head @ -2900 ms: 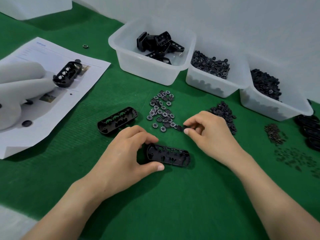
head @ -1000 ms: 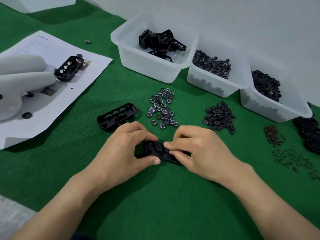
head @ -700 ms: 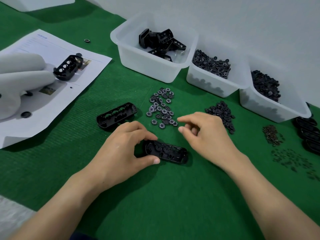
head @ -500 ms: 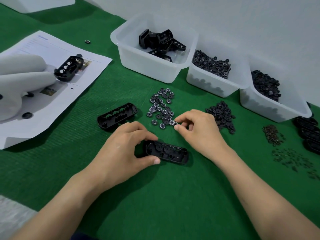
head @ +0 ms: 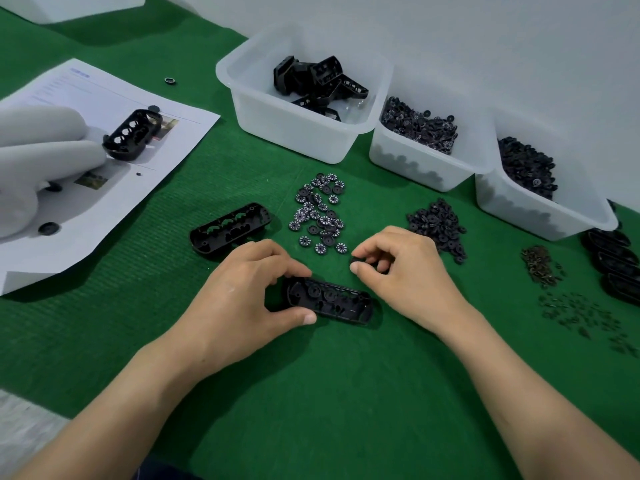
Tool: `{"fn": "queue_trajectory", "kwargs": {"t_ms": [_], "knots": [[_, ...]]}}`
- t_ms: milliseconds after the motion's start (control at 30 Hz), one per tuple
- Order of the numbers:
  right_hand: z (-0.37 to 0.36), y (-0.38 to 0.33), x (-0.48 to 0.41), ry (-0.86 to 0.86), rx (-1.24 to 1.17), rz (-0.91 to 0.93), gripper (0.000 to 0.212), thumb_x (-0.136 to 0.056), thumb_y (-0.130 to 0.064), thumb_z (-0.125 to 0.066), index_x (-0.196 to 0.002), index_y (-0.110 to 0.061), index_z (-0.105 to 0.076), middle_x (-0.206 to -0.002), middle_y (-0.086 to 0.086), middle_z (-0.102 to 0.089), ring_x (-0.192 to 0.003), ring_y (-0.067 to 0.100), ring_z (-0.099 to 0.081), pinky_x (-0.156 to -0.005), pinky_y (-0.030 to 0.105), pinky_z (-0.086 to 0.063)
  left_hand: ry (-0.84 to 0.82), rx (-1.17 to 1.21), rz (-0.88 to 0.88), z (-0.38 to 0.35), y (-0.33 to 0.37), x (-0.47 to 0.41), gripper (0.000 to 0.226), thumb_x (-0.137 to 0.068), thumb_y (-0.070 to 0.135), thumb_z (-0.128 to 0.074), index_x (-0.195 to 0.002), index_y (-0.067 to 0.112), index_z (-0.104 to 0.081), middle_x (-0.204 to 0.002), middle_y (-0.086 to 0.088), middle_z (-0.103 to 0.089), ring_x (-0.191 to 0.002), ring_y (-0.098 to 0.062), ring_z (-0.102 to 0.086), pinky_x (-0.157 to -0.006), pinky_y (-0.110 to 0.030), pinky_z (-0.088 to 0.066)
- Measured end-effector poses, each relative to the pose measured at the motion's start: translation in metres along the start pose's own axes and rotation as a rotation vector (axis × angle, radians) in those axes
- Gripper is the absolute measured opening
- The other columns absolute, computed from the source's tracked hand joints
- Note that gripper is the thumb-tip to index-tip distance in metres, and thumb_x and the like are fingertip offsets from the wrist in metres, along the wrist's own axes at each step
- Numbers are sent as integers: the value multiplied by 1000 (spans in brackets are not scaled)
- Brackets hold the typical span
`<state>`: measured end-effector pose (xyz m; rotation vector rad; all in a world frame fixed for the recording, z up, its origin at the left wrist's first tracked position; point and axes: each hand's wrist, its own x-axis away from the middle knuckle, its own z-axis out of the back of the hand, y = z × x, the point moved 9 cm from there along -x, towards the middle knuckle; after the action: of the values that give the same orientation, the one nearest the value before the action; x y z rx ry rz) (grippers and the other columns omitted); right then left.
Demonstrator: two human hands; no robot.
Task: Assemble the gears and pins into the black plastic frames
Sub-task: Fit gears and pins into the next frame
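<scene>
A black plastic frame (head: 332, 299) lies on the green mat in front of me, with gears seated in its left pockets. My left hand (head: 242, 292) grips its left end between thumb and fingers. My right hand (head: 405, 271) hovers just above the frame's right end and pinches a small black gear (head: 356, 260) between thumb and forefinger. A loose pile of numbered gears (head: 320, 213) lies just beyond. A second frame (head: 230, 230) rests to the left.
Three clear bins hold frames (head: 304, 133), gears (head: 426, 164) and dark parts (head: 540, 209). A pile of black gears (head: 438, 225), pins (head: 540, 265) and small parts (head: 581, 313) lie at right. A paper sheet (head: 104, 161) with a white-gloved hand (head: 41, 150) holding a frame is at left.
My right hand reached to the numbered gear pile, took a gear and drew back toward the frame. The left hand kept its hold on the frame.
</scene>
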<state>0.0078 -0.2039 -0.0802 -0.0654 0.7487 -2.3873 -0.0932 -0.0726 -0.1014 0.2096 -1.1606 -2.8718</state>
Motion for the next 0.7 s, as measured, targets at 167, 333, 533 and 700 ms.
{"fn": "queue_trajectory", "kwargs": {"t_ms": [167,333,533,700], "knots": [[9,-20,21,-72,-118,184,13,-74,-11,-74,-83,-20,-72,-79,-4,-62,-70,7,-57,-64,20,-45,9,1,-6,1,1,0,45,-64,49,-71,-105,34,-62,-97,22,-48,-90,6,-43,-74,-7,-33],[1,-26,33,-116,-57,245,16,-76,-17,-74,-90,-23,-73,-83,-7,-61,-76,7,-58,-69,25,-47,5,-6,-12,0,1,0,44,-64,51,-69,-104,34,-62,-96,22,-48,-91,5,-43,-74,-8,-34],[3,-31,37,-38,-8,319,15,-78,-17,-71,-92,-18,-74,-80,-6,-61,-68,10,-58,-60,29,-49,14,1,-12,1,1,0,44,-64,49,-70,-104,32,-63,-95,20,-49,-90,3,-45,-75,-8,-35],[3,-35,39,-35,19,357,11,-79,-17,-71,-89,-17,-75,-78,-3,-61,-64,16,-57,-56,35,-49,11,3,-7,1,1,-1,44,-63,51,-69,-104,34,-62,-96,22,-48,-90,3,-45,-73,-9,-36]]}}
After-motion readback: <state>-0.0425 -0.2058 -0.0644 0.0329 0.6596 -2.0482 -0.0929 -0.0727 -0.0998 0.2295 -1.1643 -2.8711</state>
